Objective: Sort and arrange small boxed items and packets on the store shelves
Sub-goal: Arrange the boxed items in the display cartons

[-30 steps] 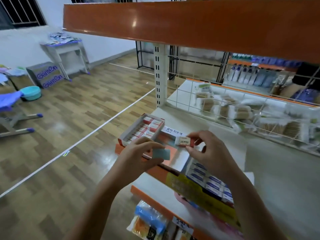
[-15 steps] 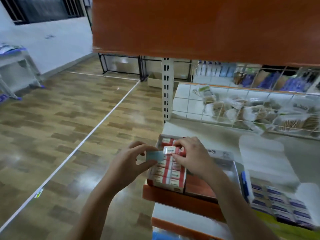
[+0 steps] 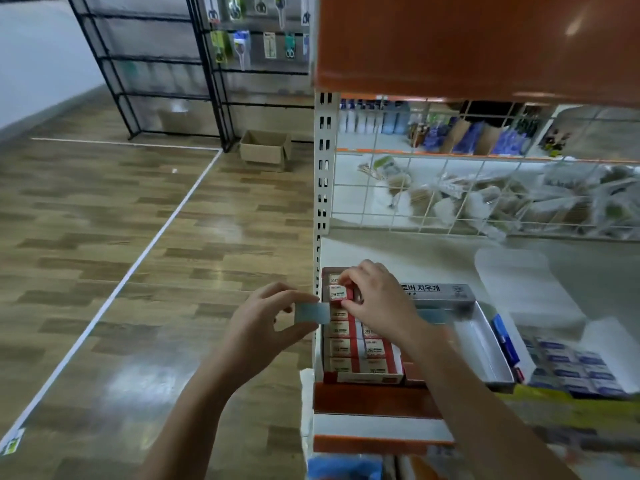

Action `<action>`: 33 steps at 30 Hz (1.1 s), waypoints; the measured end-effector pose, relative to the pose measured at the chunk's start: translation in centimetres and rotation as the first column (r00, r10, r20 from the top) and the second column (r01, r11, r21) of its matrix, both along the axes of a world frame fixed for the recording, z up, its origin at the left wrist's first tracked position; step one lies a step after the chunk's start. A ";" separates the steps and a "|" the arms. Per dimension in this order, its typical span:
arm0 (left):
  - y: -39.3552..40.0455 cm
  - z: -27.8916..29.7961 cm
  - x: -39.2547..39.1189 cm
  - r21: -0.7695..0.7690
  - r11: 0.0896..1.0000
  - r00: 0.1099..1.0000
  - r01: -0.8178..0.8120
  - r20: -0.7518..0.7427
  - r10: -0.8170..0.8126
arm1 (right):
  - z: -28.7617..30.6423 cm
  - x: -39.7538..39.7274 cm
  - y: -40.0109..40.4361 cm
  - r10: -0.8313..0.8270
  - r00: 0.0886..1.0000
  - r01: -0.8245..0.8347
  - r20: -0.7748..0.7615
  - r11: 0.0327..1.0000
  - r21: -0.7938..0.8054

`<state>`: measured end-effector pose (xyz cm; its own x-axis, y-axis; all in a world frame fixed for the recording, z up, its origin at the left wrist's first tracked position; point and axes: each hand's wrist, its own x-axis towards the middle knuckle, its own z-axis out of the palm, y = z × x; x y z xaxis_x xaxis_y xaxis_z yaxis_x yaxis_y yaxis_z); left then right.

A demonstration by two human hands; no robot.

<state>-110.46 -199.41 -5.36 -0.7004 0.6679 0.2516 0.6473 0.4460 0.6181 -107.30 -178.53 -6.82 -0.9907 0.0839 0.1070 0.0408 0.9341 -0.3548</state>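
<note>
Pinching a small red-and-white eraser box (image 3: pixel 338 293) between thumb and fingertips, the right hand (image 3: pixel 375 299) holds it just above the far end of an open red display carton (image 3: pixel 360 341) near the centre of the frame. That carton sits on the left end of a white shelf (image 3: pixel 398 254) with an orange front edge and holds 2 rows of matching red-and-white boxes. The left hand (image 3: pixel 258 327), just left of centre, pinches a small pale blue packet (image 3: pixel 311 313) between thumb and fingers, held in the air beside the carton's left edge and off the shelf.

Right of the carton lies an open grey tray (image 3: pixel 485 341) with Korean lettering on its raised lid, its inside mostly bare. At lower right, another box holds rows of blue-and-white packets (image 3: pixel 575 372). Behind the shelf, a white wire grid (image 3: pixel 450 192) fronts clear bags of pale, blurred goods. An orange upper shelf (image 3: pixel 485 43) fills the upper right of the frame.

Left of the shelving stretches a wood-pattern floor (image 3: pixel 121 254) crossed by a white line. An open cardboard box (image 3: pixel 265 150) stands on it near black racks (image 3: pixel 166 64) at upper centre, where carded items hang.
</note>
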 end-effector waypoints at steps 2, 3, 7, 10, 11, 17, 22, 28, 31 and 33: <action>-0.1 0.0 -0.1 0.004 1.000 1.000 0.010 -0.008 -0.010 | -0.1 0.0 -0.1 -0.009 1.000 0.009 -0.003 1.000 0.027; -0.1 0.1 -0.1 0.006 1.000 1.000 0.015 -0.002 -0.015 | -0.1 0.0 -0.2 -0.012 1.000 0.012 -0.004 0.999 0.039; 1.0 0.5 -0.1 -0.006 0.998 0.998 0.063 0.001 -0.063 | 0.3 0.6 -0.1 -0.005 1.000 0.004 0.023 0.998 0.056; 2.7 1.0 -0.1 -0.036 0.995 0.996 0.091 -0.007 -0.091 | 1.4 2.0 1.0 -0.046 0.999 0.046 -0.006 0.999 0.006; 3.4 1.2 0.0 -0.044 0.993 0.994 0.110 -0.007 -0.110 | 1.9 2.8 1.6 -0.076 0.997 0.076 -0.023 0.997 -0.005; 9.0 2.1 2.1 -0.057 0.976 0.978 0.209 0.000 -0.210 | 4.0 10.0 7.1 -0.339 0.937 0.338 -0.088 0.941 -0.030; 14.0 2.0 5.2 -0.111 0.962 0.967 0.251 -0.015 -0.254 | 3.9 15.6 10.6 -0.498 0.866 0.495 -0.042 0.867 -0.061; 18.3 1.0 7.5 -0.212 0.929 0.953 0.303 0.072 -0.294 | 2.7 17.2 12.0 -0.482 0.872 0.490 0.085 0.862 -0.128; 19.0 0.5 7.8 -0.252 0.919 0.953 0.303 0.088 -0.290 | 2.1 17.2 12.2 -0.439 0.894 0.448 0.088 0.875 -0.184; 19.4 0.4 8.0 -0.279 0.912 0.954 0.300 0.077 -0.290 | 1.9 17.1 12.4 -0.422 0.902 0.431 0.085 0.880 -0.201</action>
<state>-102.42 -180.04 -4.96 -0.4650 0.8853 0.0002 0.7580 0.3980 0.5167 -90.19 -166.11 -4.88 -0.8567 0.5157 0.0031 0.4358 0.7271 -0.5305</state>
